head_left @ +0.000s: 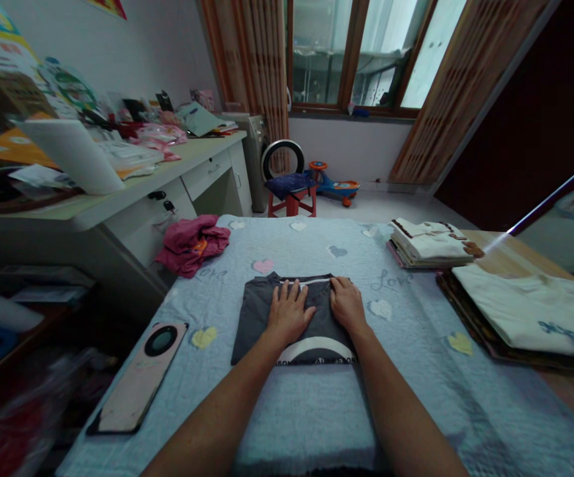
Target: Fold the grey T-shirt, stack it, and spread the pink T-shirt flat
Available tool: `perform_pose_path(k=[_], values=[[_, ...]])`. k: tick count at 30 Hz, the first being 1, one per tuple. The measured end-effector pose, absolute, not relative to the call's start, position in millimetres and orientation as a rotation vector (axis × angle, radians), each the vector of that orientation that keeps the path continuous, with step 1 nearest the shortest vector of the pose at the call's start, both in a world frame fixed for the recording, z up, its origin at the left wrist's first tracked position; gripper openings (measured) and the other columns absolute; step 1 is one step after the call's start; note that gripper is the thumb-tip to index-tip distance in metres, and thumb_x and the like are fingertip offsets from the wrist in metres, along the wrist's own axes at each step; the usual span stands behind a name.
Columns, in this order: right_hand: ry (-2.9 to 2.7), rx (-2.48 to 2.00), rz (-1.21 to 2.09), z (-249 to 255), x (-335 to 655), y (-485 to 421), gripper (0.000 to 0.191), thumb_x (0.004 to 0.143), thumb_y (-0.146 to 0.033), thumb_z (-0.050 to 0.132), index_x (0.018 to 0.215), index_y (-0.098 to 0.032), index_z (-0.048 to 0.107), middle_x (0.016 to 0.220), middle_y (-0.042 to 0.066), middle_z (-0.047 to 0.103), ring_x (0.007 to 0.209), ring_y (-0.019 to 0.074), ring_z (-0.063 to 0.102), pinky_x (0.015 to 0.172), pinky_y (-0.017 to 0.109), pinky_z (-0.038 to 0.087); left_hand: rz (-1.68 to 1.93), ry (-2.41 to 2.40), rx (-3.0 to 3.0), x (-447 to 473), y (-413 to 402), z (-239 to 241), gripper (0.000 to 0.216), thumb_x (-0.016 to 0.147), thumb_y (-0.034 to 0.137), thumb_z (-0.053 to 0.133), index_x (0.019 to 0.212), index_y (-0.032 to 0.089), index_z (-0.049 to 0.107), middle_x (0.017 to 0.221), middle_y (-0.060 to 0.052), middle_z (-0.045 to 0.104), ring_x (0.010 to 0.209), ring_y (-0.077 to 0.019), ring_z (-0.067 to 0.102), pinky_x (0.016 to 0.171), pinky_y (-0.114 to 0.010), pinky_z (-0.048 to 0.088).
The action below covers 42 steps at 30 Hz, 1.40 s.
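A dark grey T-shirt point(257, 324) lies folded into a flat rectangle on a light blue cloth point(311, 411) with heart patterns. Its collar faces away from me, and a white arc with partly visible lettering runs along the near edge. My left hand point(289, 311) rests flat on the upper middle of the shirt, fingers spread. At the shirt's upper right corner, my right hand point(349, 305) has its fingers curled over the edge beside the collar; its thumb is mostly hidden.
A crumpled magenta garment point(194, 245) lies at the far left corner, and a long pale phone-like object point(140, 381) nearer me. Folded clothes point(428, 242) and a larger stack with a white top point(535, 311) sit at right. A cluttered desk point(207, 156) stands left; a red stool point(292, 202) beyond.
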State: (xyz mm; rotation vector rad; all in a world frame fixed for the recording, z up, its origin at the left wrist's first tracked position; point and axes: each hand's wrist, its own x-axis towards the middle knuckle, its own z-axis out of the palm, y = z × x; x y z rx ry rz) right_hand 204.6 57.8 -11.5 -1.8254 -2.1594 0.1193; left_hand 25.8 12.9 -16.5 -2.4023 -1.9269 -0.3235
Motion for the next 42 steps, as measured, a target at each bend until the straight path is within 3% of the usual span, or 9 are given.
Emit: perform_pose_path(k=[6,16,21,32,37,42], values=[[-2.246,-1.936,0.105,-14.3,201.5,53.9,0.053,0.100,-0.034,0.036,0.150,-0.017,0.040,0.158,0.010,0.036,0.145,0.0256,0.030,0.117,0.045,0.021,-0.286,-1.971,-2.423,25.9,14.7,-16.2,0.063,0.096,0.060,0.038,0.150,0.027,0.041,0.160,-0.009,0.034,0.147,-0.0366,0.026,0.117,-0.059,0.021],[-2.235,-1.821,0.161,-1.9,211.1,44.5,0.054,0.098,-0.033,0.038,0.148,-0.014,0.041,0.158,0.014,0.034,0.146,0.0282,0.028,0.117,0.047,0.023,-0.307,-1.929,-2.604,1.6,-5.8,1.6,0.057,0.100,0.045,0.037,0.152,0.020,0.034,0.161,-0.011,0.030,0.150,-0.0269,0.023,0.119,-0.055,0.022],[-2.316,-1.709,0.193,-2.4,207.7,17.6,0.053,0.098,-0.034,0.040,0.148,-0.016,0.042,0.160,0.012,0.032,0.148,0.0237,0.026,0.119,0.044,0.020,-0.272,-1.886,-2.597,-12.8,-28.5,-1.3,0.060,0.098,0.051,0.039,0.151,0.023,0.037,0.161,-0.009,0.030,0.150,-0.0286,0.019,0.120,-0.057,0.017],[-2.372,-1.795,0.256,-8.1,204.8,11.3,0.059,0.099,-0.044,0.039,0.152,-0.017,0.037,0.161,0.009,0.029,0.149,0.0255,0.022,0.119,0.046,0.018,-0.253,-1.958,-2.588,-16.9,-36.0,-1.4,0.062,0.096,0.055,0.042,0.151,0.026,0.039,0.162,-0.007,0.029,0.149,-0.0315,0.022,0.119,-0.056,0.020],[-2.354,-1.757,0.252,-4.2,203.2,3.1,0.055,0.099,-0.041,0.040,0.148,-0.017,0.042,0.161,0.010,0.029,0.149,0.0255,0.022,0.119,0.044,0.018,-0.304,-1.970,-2.571,-27.7,-44.0,1.8,0.054,0.098,0.047,0.042,0.147,0.025,0.045,0.158,-0.009,0.036,0.148,-0.0318,0.026,0.118,-0.059,0.019],[-2.386,-1.738,0.270,-8.6,201.0,-3.1,0.057,0.096,-0.040,0.045,0.149,-0.020,0.041,0.159,0.009,0.033,0.148,0.0262,0.025,0.119,0.048,0.018,-0.635,-2.129,-2.251,-56.8,-40.5,-3.5,0.048,0.092,0.033,0.052,0.138,0.020,0.051,0.154,-0.014,0.038,0.144,-0.0325,0.032,0.117,-0.051,0.028]])
